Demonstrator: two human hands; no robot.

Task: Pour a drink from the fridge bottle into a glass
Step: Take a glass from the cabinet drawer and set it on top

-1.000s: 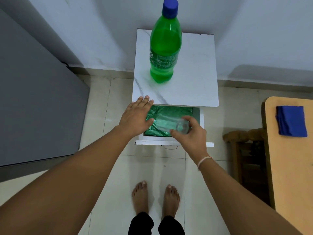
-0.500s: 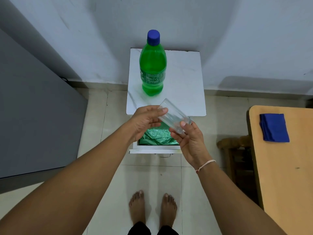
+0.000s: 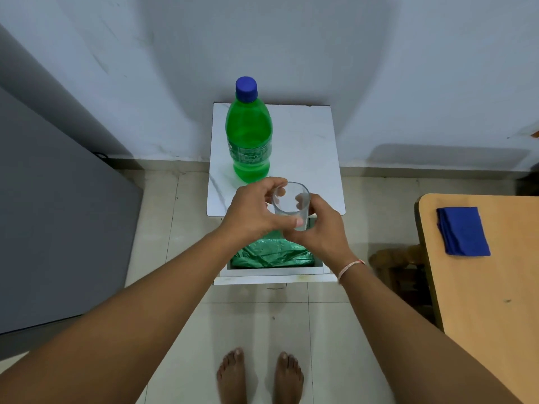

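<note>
White stand [image 3: 306,147] — one green bottle [image 3: 249,141], one glass [image 3: 291,205], two hands — left hand [image 3: 250,212], right hand [image 3: 323,231]

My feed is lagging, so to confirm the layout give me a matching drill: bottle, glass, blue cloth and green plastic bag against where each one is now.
Things:
1. green bottle
2. glass
3. blue cloth
4. green plastic bag

Places:
A. inside the open drawer
B. held by the left hand and the right hand
C. upright on the white stand, cap on
D. on the wooden table at the right

Pairs: 1-C, 2-B, 3-D, 4-A
</note>
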